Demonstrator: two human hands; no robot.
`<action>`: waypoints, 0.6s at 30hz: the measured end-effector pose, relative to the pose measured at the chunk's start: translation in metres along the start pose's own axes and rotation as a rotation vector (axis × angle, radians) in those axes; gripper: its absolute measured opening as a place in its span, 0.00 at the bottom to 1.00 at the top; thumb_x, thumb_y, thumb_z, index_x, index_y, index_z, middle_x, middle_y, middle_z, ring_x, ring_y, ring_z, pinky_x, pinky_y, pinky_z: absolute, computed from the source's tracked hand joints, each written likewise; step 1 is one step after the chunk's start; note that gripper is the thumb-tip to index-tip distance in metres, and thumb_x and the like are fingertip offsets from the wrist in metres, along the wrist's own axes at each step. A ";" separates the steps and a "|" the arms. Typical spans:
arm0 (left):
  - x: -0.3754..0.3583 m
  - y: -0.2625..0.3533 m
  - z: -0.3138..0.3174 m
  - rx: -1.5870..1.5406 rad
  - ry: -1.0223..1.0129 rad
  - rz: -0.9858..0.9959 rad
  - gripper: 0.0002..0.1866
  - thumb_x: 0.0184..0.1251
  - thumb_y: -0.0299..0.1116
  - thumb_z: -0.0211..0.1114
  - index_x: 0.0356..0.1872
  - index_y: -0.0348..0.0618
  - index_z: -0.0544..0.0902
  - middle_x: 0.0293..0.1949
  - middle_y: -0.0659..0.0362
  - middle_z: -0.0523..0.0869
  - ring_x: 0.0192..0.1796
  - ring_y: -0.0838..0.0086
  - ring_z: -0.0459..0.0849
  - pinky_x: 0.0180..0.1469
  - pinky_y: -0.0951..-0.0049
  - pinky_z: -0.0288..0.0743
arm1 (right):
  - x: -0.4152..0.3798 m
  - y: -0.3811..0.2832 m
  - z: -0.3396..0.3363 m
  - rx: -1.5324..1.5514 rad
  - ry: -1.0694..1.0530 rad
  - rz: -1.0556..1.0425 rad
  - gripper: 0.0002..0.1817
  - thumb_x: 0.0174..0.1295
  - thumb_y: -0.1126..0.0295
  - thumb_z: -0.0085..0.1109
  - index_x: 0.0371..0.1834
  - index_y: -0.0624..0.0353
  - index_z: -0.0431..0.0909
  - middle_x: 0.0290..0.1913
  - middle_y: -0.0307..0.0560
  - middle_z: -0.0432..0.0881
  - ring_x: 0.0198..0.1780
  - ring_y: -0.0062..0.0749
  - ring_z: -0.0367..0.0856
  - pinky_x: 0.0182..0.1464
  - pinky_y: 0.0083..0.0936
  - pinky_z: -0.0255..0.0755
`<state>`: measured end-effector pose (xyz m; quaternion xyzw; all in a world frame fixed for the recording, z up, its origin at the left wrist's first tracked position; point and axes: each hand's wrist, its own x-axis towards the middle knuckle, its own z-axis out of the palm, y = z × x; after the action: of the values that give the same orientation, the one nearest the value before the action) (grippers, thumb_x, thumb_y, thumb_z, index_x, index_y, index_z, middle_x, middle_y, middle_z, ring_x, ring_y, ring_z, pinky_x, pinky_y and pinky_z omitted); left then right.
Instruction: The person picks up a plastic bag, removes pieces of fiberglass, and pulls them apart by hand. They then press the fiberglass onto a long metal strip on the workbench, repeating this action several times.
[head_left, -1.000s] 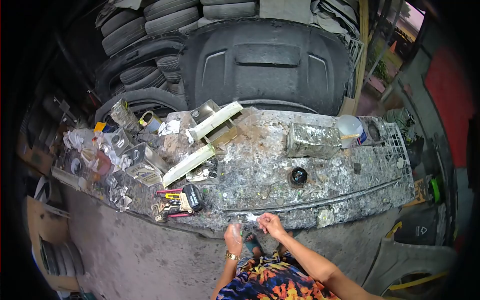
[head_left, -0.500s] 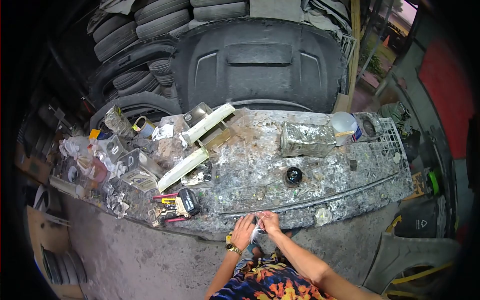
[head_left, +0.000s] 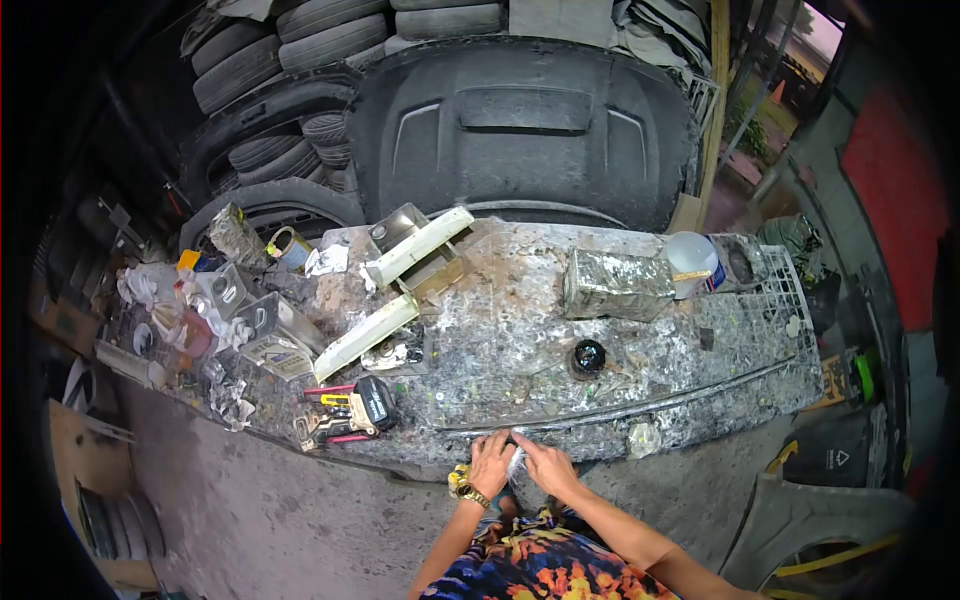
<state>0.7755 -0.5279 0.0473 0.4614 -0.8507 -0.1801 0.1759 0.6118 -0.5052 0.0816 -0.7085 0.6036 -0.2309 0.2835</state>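
A long thin black strip [head_left: 640,402] lies along the near side of the workbench. At its left end, the fingers of my left hand [head_left: 490,462] rest stretched out over the edge of the bench. My right hand [head_left: 548,466] is close beside it, index finger extended to the strip and the other fingers curled. White wispy strands [head_left: 515,463] hang between the hands, against the right one; their upper end is hidden. To the left of my hands lies a cordless power tool [head_left: 345,412] with a black battery.
A dark round container [head_left: 587,357], a crumpled clear piece [head_left: 643,438] and a paint-crusted block [head_left: 618,284] are on the workbench [head_left: 480,360]. Cream-coloured trim pieces [head_left: 368,337] and metal cans [head_left: 275,335] stand left. A car hood [head_left: 525,135] leans behind.
My right hand has gone from a raised pinch to a lower pose, index finger stretched to the strip. The left hand stays near the same spot. The white strands show less.
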 end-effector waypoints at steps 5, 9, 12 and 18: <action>0.000 0.002 -0.009 0.023 -0.041 0.010 0.13 0.53 0.25 0.57 0.42 0.41 0.77 0.60 0.50 0.73 0.65 0.60 0.69 0.63 0.53 0.57 | 0.017 0.008 0.004 -0.258 -0.224 0.049 0.35 0.54 0.73 0.55 0.69 0.48 0.59 0.40 0.59 0.82 0.37 0.58 0.82 0.38 0.47 0.76; -0.002 0.002 -0.009 0.010 -0.023 0.004 0.14 0.51 0.25 0.59 0.41 0.41 0.77 0.61 0.49 0.72 0.65 0.59 0.68 0.64 0.52 0.56 | 0.025 0.012 0.005 -0.274 -0.292 0.089 0.32 0.56 0.73 0.54 0.67 0.50 0.60 0.33 0.61 0.82 0.35 0.57 0.82 0.37 0.47 0.76; -0.001 0.003 -0.006 0.017 -0.016 -0.006 0.14 0.49 0.25 0.60 0.41 0.42 0.78 0.60 0.49 0.72 0.65 0.58 0.68 0.64 0.49 0.55 | 0.026 0.017 0.011 -0.282 -0.304 0.108 0.32 0.56 0.73 0.53 0.67 0.49 0.59 0.28 0.59 0.82 0.33 0.56 0.82 0.36 0.48 0.75; 0.008 0.011 -0.012 0.029 -0.075 -0.081 0.17 0.46 0.26 0.63 0.41 0.43 0.80 0.59 0.49 0.73 0.64 0.58 0.68 0.64 0.47 0.55 | 0.019 0.012 -0.008 -0.298 -0.329 0.139 0.32 0.55 0.72 0.55 0.66 0.50 0.59 0.27 0.59 0.82 0.32 0.57 0.82 0.36 0.47 0.75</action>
<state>0.7688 -0.5309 0.0636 0.4910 -0.8399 -0.1918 0.1294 0.6005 -0.5263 0.0786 -0.7273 0.6241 -0.0003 0.2855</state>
